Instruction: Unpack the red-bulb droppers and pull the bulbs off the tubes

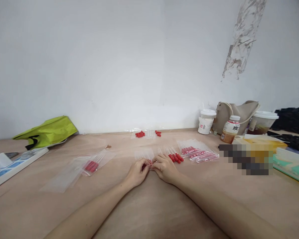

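My left hand (138,172) and my right hand (165,168) meet at the middle of the table, fingers pinched on the near edge of a small clear plastic bag (141,153). Something red inside the bag shows between the fingers, mostly hidden by them. Just beyond my right hand lie several loose thin white sticks with red ends (175,157). To their right is a spread of clear bags (201,156) with red-ended sticks inside. On the left, more red-ended sticks (91,166) lie on or in clear bags (66,176); which one I cannot tell.
Red pieces (140,134) on clear plastic lie near the wall. At left are a power strip (20,166) and a yellow-green bag (52,131). A paper cup (206,122), a bottle (230,130), a lidded drink cup (262,122) and a beige handbag (220,116) stand at back right.
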